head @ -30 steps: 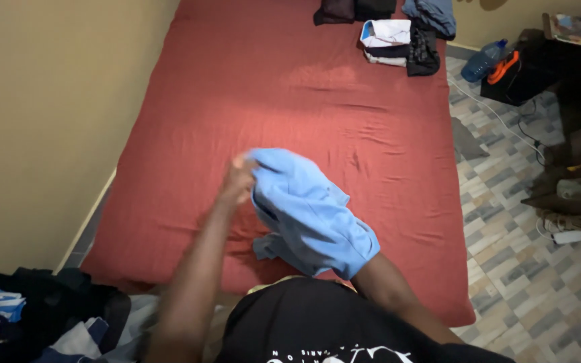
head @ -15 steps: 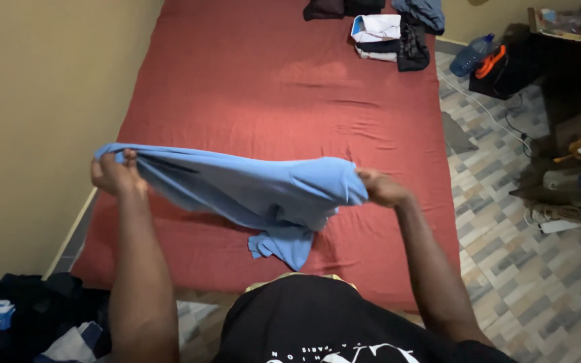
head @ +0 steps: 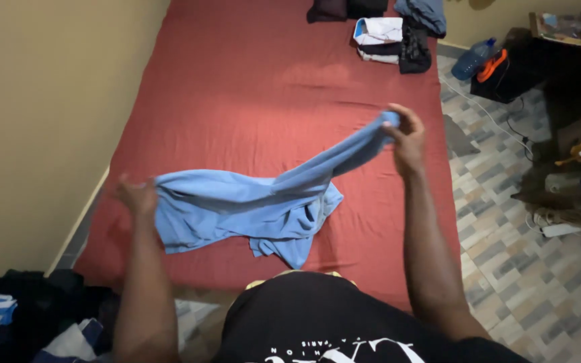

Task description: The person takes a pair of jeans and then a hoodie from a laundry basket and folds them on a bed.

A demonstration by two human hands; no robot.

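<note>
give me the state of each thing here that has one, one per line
light blue garment: unfolded, partly on the bed, one end lifted
left hand: gripping the garment's left edge
right hand: pinching the raised end
red bed sheet: spread, lightly wrinkled
folded clothes: stacked at the far end
water bottle: lying on the floor

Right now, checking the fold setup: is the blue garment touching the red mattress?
Touching. The head view shows the blue garment lying bunched on the red mattress, with only one end lifted by the right hand.

Light blue soft cloth shirt (head: 250, 208), plain all over. Red flat bed sheet (head: 270, 87). Grey and tan checked tile floor (head: 526, 282).
</note>
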